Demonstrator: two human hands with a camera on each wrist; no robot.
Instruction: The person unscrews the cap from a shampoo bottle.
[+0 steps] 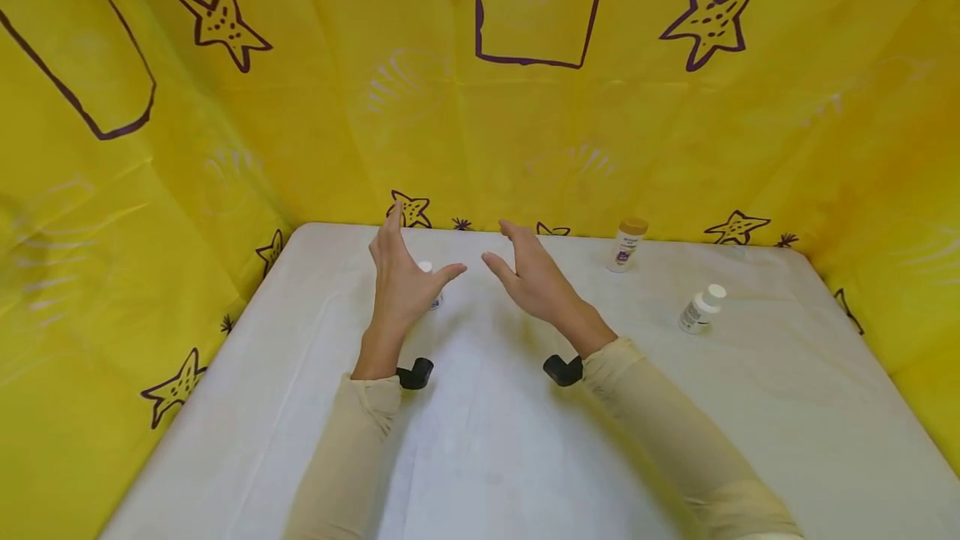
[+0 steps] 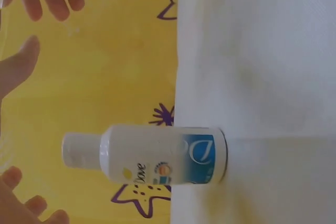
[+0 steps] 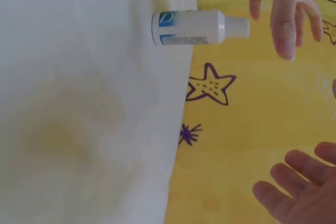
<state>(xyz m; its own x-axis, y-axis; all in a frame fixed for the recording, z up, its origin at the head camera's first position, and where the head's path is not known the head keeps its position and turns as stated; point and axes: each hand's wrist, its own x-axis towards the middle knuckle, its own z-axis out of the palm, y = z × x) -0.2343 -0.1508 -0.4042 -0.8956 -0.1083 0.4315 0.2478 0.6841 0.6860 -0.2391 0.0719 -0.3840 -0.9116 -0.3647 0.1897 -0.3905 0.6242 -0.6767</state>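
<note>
Both hands are held up over the white table, palms facing each other with a gap between them. My left hand point(image 1: 402, 283) has its fingers raised and thumb spread toward the right; nothing is in it. My right hand point(image 1: 542, 282), also holding nothing, reaches forward with fingers extended and thumb apart. A white Dove bottle point(image 2: 157, 156) with a blue lower label and white cap stands upright on the table. In the head view the left hand mostly covers this bottle point(image 1: 437, 302). The right wrist view shows the bottle point(image 3: 189, 27) whole, below the left hand's fingers.
A white bottle with a golden cap point(image 1: 625, 247) stands near the table's back edge, right of the hands. Closer in and further right is a white-capped bottle point(image 1: 701, 311). Yellow patterned cloth point(image 1: 450, 123) hangs behind and beside the white-covered table point(image 1: 480, 457).
</note>
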